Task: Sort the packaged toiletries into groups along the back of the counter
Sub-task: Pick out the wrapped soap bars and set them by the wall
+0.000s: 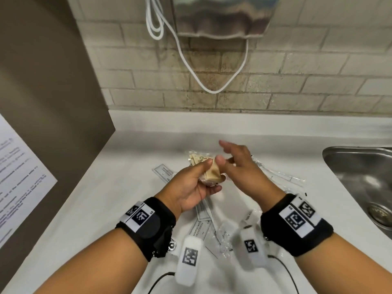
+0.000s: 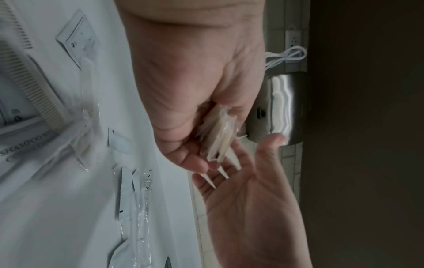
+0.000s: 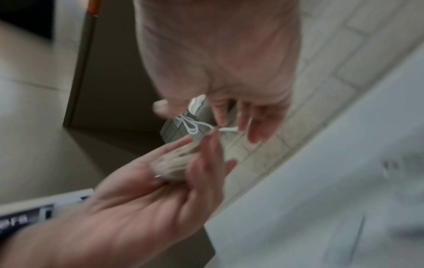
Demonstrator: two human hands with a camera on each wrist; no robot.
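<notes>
My left hand (image 1: 209, 179) grips a small stack of beige soap packets (image 1: 215, 171) in clear wrap, lifted above the white counter (image 1: 101, 187). My right hand (image 1: 225, 153) hovers right beside them with fingers spread and holds nothing. In the left wrist view the soap packets (image 2: 221, 134) sit between the thumb and curled fingers, with the right hand's (image 2: 247, 181) palm bare. The right wrist view is blurred but shows the held soap packets (image 3: 174, 163). One more soap packet (image 1: 197, 157) lies on the counter behind the hands.
Shampoo sachets (image 1: 164, 171) and a comb (image 2: 34, 81) lie around the hands, with clear-wrapped items (image 1: 282, 177) to the right. A steel sink (image 1: 360, 177) is at the right edge. A brown partition (image 1: 53, 102) stands left. A wall dryer (image 1: 222, 15) with white cord (image 1: 191, 66) hangs above.
</notes>
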